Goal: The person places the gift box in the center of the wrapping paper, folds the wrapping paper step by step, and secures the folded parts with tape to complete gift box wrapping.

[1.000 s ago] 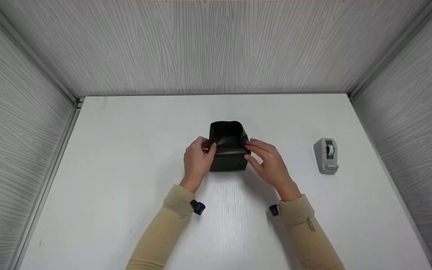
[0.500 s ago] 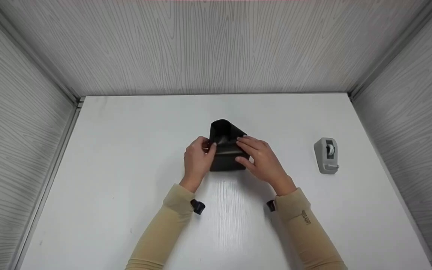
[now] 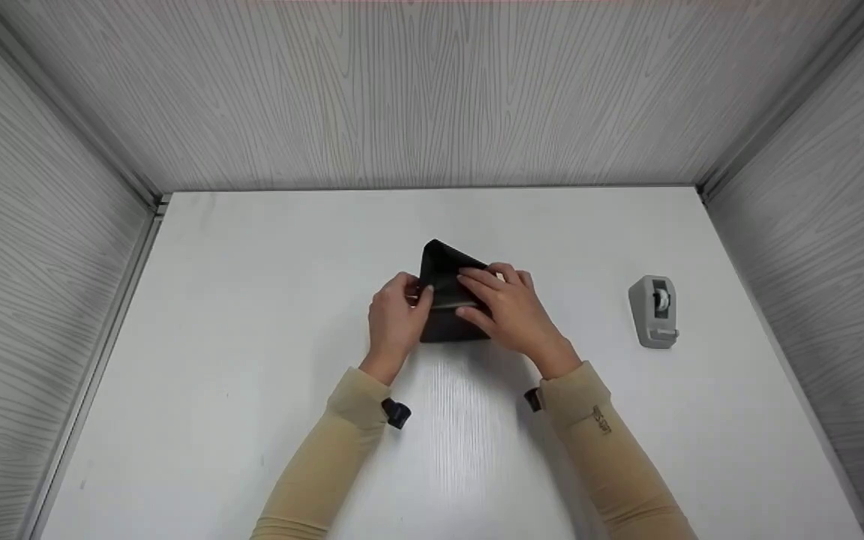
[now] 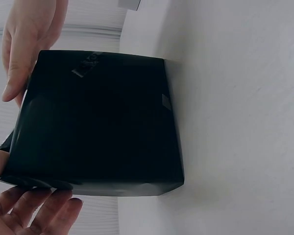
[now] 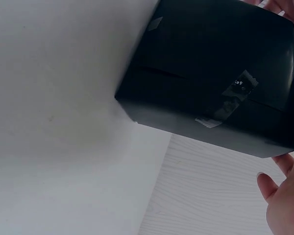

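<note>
In the middle of the table stands a small black box (image 3: 456, 324) of thin, bendable sheet, open at the top. Bits of clear tape (image 5: 240, 85) show on its outer side. My left hand (image 3: 396, 315) grips its left edge, thumb on the near rim and fingers spread along the left side. My right hand (image 3: 511, 306) lies over the right part of the top. Its extended fingers press the right wall inward, and the thumb rests at the near rim. The mouth is narrowed to a slanting fold toward the back left.
A grey tape dispenser (image 3: 655, 312) with a roll in it sits on the right side of the white table (image 3: 252, 300). Pale wood-grain panels (image 3: 432, 97) enclose the table at the back and both sides.
My right hand has moved left over the box, pushing its right wall in, so the square mouth has become a narrow triangle. The left hand has kept its hold.
</note>
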Demonstrator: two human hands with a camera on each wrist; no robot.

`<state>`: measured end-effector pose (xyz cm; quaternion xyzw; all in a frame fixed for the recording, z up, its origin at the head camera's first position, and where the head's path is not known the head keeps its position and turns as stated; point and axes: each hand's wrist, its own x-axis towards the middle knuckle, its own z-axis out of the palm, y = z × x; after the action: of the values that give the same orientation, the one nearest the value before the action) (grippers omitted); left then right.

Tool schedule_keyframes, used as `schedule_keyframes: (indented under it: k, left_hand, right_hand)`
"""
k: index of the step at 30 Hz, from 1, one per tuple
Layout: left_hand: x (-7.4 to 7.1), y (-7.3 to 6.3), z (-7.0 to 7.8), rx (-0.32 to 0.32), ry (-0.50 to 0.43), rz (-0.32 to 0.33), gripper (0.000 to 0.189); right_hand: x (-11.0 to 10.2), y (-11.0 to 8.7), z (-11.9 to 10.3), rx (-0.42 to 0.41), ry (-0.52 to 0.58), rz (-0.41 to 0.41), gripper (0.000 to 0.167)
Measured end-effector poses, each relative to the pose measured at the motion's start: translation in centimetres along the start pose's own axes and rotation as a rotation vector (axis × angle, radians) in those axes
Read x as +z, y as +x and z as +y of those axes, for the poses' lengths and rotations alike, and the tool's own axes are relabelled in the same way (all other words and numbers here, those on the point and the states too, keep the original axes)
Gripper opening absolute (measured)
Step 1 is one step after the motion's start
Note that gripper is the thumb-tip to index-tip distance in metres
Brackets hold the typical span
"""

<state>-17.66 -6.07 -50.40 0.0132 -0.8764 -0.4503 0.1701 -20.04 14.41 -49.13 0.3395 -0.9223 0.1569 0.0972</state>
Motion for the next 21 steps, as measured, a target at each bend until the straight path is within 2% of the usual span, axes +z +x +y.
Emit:
schedule_keyframes:
  k: [6,9,12,17,21]
  left_hand:
    - [0.0,0.0,-0.1,0.01,-0.007,0.009,0.017]
    - [0.0,-0.1,-0.1,0.014,-0.007,0.013,0.018]
    - [0.0,-0.1,-0.2,0.015,-0.013,0.018,0.017]
    - [0.1,0.0,-0.2,0.012,-0.017,0.02,0.017]
    - [0.1,-0.1,-0.2,0.017,-0.02,0.025,0.017]
  right_hand:
    - [0.0,-0.1,0.3,-0.004,0.014,0.035,0.053]
    - [-0.3,-0.4,0.8,0.004,0.104,0.084,0.039]
    - [-0.7,-0.7,1.5,0.018,0.245,0.1,0.026]
    - [-1.1,-1.3,2.7,0.016,0.459,0.071,0.05]
    - [-1.0,-1.4,3.3,-0.038,0.495,0.092,0.057]
